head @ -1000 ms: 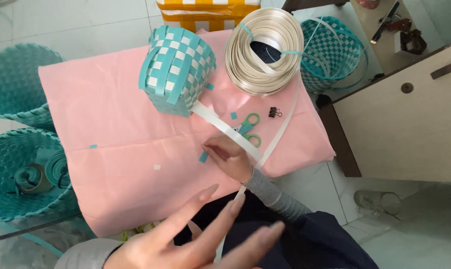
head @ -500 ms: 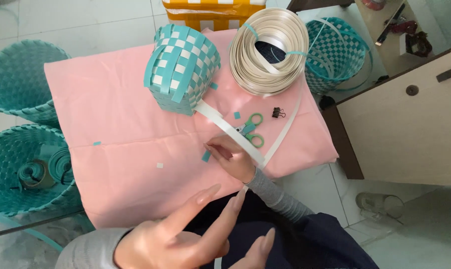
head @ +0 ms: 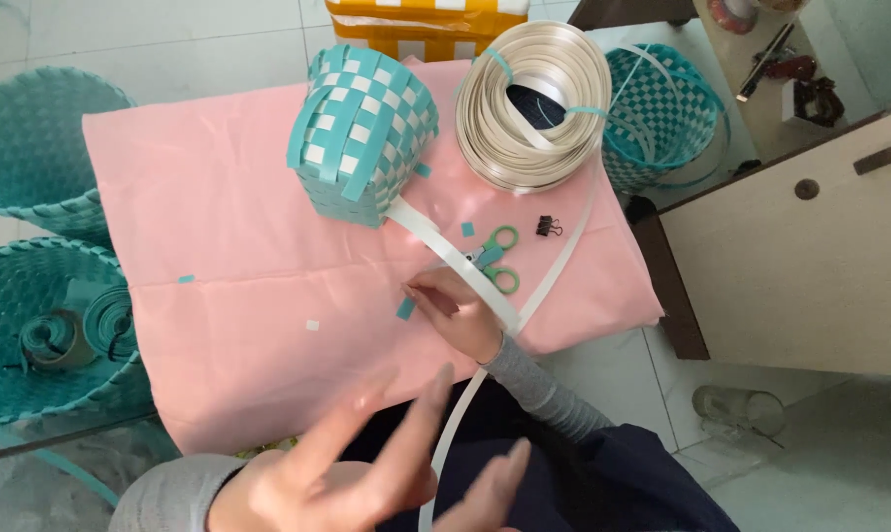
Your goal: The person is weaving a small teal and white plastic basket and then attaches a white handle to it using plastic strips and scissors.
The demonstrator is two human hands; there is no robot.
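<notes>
Pink cloth (head: pixel 248 296) covers the bench, with teal woven baskets (head: pixel 32 148) on the floor at its left edge. Low in the frame, the left hand (head: pixel 366 473) hovers blurred, fingers spread, holding nothing. Farther right, a half-woven teal-and-white basket (head: pixel 362 133) trails a white strip (head: pixel 455 261), pinched by the right hand (head: pixel 455 315) beside green scissors (head: pixel 499 258) and a strip coil (head: pixel 534 103).

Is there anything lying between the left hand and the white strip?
Nothing visible does. The left hand hovers open near the white strip, with only air between them. The right hand rests on that strip farther up.
</notes>
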